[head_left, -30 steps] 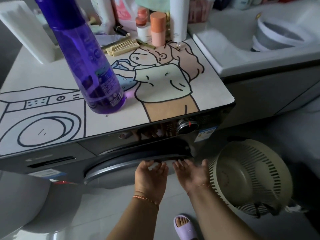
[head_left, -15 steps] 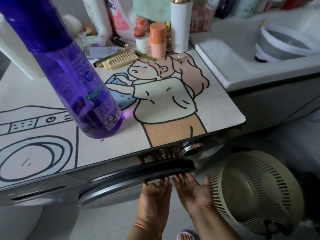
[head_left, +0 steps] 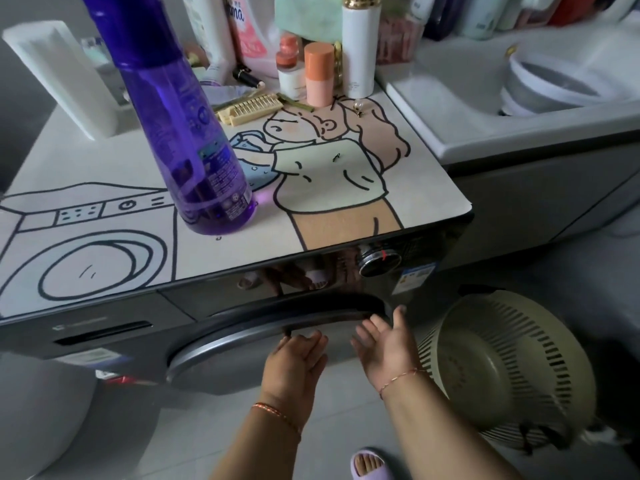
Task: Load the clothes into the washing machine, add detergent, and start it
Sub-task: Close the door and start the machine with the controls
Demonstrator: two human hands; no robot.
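Both grips released, left hand [head_left: 294, 362] and right hand [head_left: 388, 344] just below door [head_left: 242, 344] rim; stiff, hinged, probably swings easily; take the rim edge above.

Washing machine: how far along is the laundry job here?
Done: the laundry basket beside the washing machine looks empty. In hand: both hands, left and right, open at the door. Left: the purple detergent bottle stands on top; dial untouched.
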